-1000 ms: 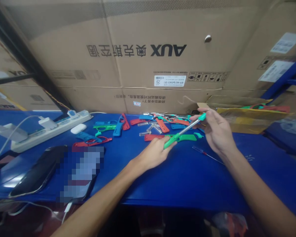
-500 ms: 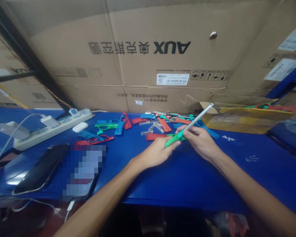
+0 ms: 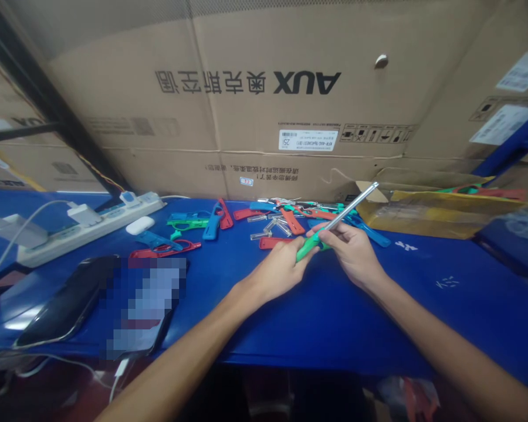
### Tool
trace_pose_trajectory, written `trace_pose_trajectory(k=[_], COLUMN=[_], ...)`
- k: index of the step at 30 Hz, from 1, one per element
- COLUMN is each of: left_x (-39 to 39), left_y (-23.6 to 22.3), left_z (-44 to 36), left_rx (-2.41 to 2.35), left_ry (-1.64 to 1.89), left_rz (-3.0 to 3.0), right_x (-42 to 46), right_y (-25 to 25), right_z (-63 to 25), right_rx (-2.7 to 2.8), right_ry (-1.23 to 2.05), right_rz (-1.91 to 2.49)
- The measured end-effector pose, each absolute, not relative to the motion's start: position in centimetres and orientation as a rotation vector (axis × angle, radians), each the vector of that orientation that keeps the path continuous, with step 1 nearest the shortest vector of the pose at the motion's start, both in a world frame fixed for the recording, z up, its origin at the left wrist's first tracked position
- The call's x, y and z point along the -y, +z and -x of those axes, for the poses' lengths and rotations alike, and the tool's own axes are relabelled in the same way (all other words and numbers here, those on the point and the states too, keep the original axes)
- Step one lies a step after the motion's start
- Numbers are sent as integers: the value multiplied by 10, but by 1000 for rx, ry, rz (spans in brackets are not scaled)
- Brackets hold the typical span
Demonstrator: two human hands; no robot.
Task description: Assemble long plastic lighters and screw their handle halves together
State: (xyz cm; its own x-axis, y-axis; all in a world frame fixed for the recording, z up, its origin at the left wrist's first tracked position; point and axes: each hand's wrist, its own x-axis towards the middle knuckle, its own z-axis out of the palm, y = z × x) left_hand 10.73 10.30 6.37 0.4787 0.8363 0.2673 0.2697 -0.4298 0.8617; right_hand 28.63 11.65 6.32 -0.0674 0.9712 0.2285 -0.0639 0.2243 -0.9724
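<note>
A long-neck lighter with a green handle (image 3: 307,249) and a bare silver metal tube (image 3: 352,205) is held tilted, tube end up to the right. My left hand (image 3: 281,266) is closed around the handle. The fingers of my right hand (image 3: 354,249) are closed on the lighter where the handle meets the tube. Behind my hands on the blue table lie a red handle piece (image 3: 273,242), an orange handle piece (image 3: 291,221) and several clear small tubes (image 3: 278,226). A blue handle piece (image 3: 374,232) lies just beyond my right hand.
A cardboard box (image 3: 431,217) with coloured lighter parts stands at right. Small white bits (image 3: 405,246) lie before it. At left are a power strip (image 3: 105,225), a white earbud case (image 3: 139,225), a black phone (image 3: 70,299) and another, blurred phone (image 3: 147,310). Large cardboard (image 3: 246,117) stands behind.
My right hand has moved from the tube's far end down to the handle joint. The turquoise tip seen at the tube's end is gone from view, as is the screwdriver on the table.
</note>
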Motion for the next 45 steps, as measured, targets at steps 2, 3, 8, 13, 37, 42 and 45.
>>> trace_pose_trajectory(k=[2,3,8,13,37,42,45], left_x=[-102,-102,-96,-93,-25,-19,-14], left_y=[64,64,69,72,62,57,51], left_z=[-108,-107,-109,-113,-132,-111,-106], left_rx=[-920,-896,-753,-686,-545,-948,-1002], left_ry=[932,933,829,679,1053,1338,1337], left_rz=[-1928,-1908,-1620,-1275,-839,-989,-958], right_x=[-116,-116,-110,-106,-74,0,22], right_y=[64,64,62,61,95,71,51], right_z=[-286,-286,-286,-282,-290,-259,-232], right_rx=[1319,1323,1409,1456,1442,1447,1562], right_ry=[1130,1142,1230,1217,1221,1046,1086], right_rz=[950,935,848,889,1056,1315,1336])
